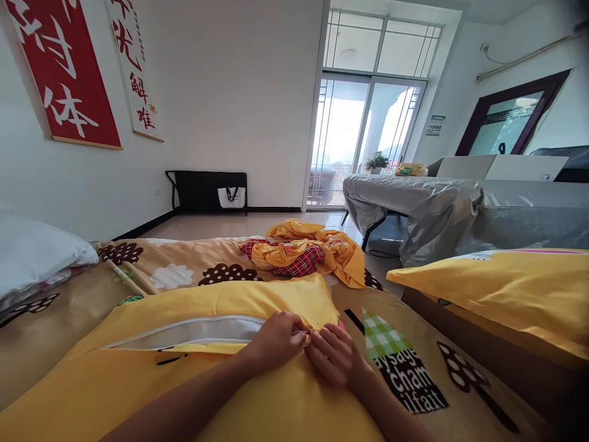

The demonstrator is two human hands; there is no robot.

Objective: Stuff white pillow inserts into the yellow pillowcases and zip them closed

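A yellow pillowcase (271, 301) lies in front of me with a white pillow (202, 329) showing through its long, gaping slit. A pale zipper edge runs along the slit. My left hand (276, 337) is closed in a pinch at the right end of this opening. Right beside it, my right hand (334, 356) has its fingers curled and pressed on the pillowcase's fabric at the same end. The two hands nearly touch. Whatever small part sits between the left fingertips, perhaps the zipper pull, is hidden.
Under the pillowcase spreads a patterned brown bedsheet (170, 276). Crumpled yellow and red plaid cloth (304, 252) lies farther back. Another yellow pillow (501, 294) is at right, a white pillow (41, 252) at left. A plastic-covered table (414, 196) stands beyond.
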